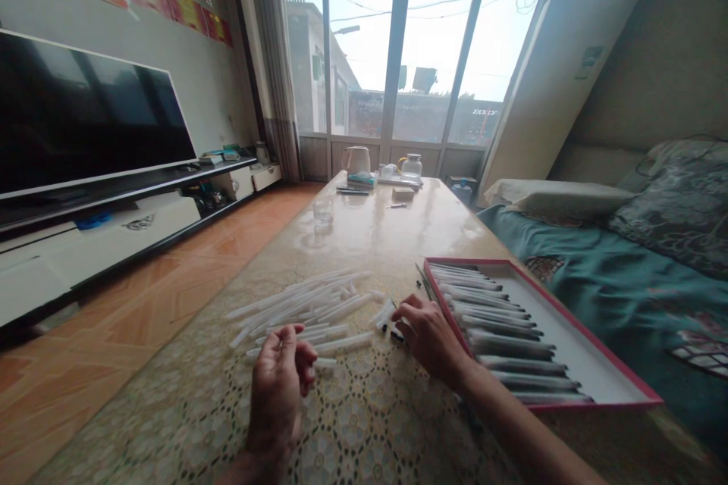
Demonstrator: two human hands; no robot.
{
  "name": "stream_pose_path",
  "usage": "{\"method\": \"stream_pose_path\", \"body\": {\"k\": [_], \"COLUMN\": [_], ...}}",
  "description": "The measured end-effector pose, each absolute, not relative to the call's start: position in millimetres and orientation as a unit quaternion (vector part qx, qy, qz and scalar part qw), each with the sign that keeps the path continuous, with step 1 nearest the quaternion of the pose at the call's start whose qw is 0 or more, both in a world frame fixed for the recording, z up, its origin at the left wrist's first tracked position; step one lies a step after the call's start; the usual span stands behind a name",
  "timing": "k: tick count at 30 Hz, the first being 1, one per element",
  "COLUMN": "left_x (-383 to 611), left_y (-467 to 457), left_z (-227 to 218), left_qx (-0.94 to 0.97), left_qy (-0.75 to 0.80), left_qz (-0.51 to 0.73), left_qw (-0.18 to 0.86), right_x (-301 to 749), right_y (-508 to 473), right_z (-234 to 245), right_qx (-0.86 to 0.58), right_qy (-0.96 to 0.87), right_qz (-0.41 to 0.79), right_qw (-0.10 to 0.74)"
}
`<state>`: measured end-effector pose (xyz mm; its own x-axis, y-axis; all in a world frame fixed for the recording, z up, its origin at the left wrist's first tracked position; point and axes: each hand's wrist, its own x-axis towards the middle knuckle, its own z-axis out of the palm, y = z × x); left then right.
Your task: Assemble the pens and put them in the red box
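Keeping the touch light seems wise on this worktop (364, 439). The red-edged tray (617, 364), with its row of dark-tipped tubes (506, 333), lies at the right; the right forearm hides its near left corner, so it should avoid brushing the row. Loose white tubes (301, 311) are piled before the left hand (276, 379). Its fingers are half curled; I cannot tell whether they grip anything. The right hand (424, 333) has bent fingers pointing down beside small dark pieces (396, 336); its grasp is hidden. These may roll, so a fingertip pinch suits. The kettle (357, 161), glass jug (410, 167) and drinking glass (323, 214) stand well apart, obstructing nothing.
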<state>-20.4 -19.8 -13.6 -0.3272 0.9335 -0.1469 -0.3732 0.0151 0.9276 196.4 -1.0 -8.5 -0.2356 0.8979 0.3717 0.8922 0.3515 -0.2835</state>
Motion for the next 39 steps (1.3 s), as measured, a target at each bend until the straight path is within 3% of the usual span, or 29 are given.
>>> {"method": "stream_pose_path", "body": {"k": [10,17,22,26,31,35,39], "left_x": [-15.7,-4.4,-0.9,-2.5,-3.9,-5.3,-6.2], "left_y": [-23.7,-29.6,-34.2,-33.8,-32.1,-30.4,-29.5], "left_z": [-14.1,-22.3,-22.9,-22.5,-18.6,-19.1,-21.4], "left_qx": [0.308,0.408,0.326,0.3,0.254,0.237,0.24], "left_qy": [0.5,0.431,0.381,0.362,0.413,0.426,0.423], "left_qz": [0.61,0.442,0.453,0.467,0.51,0.529,0.532], "left_qw": [0.532,0.673,0.737,0.749,0.71,0.695,0.693], "right_x": [162.8,185.0,183.3,192.4,209.6,204.6,197.9], "right_y": [-1.6,-29.9,-53.8,-47.6,-28.5,-25.3,-27.7], "right_z": [-21.8,-9.5,-0.2,3.8,-1.9,-10.0,-13.4], "right_qx": [-0.546,-0.557,-0.524,-0.538,-0.661,-0.668,-0.683], "right_qy": [-0.796,-0.764,-0.771,-0.77,-0.724,-0.735,-0.724], "right_qz": [0.049,0.107,0.158,0.155,-0.01,-0.032,-0.041], "right_qw": [0.259,0.308,0.327,0.307,0.194,0.116,0.09]}}
